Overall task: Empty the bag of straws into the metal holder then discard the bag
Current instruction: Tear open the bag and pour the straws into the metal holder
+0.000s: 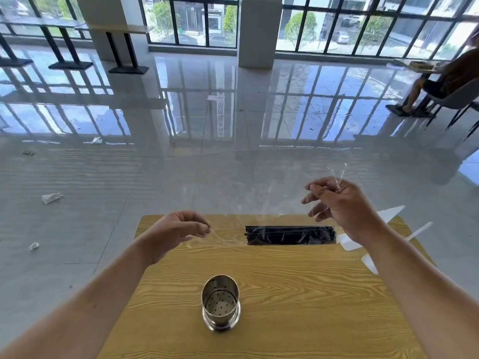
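Careful: your right hand [344,203] and left hand [181,229] are pinching the clear bag [233,237]; straws [289,234] below your fingers risk spilling beside the holder [220,303].

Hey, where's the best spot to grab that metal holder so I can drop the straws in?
Grip the metal holder around its smooth cylindrical wall at mid-height, coming from the left with the left hand, which is nearer. It stands upright with its open mouth up, so a side grip probably keeps the opening clear for the black straws. Avoid the rim and the flared base.
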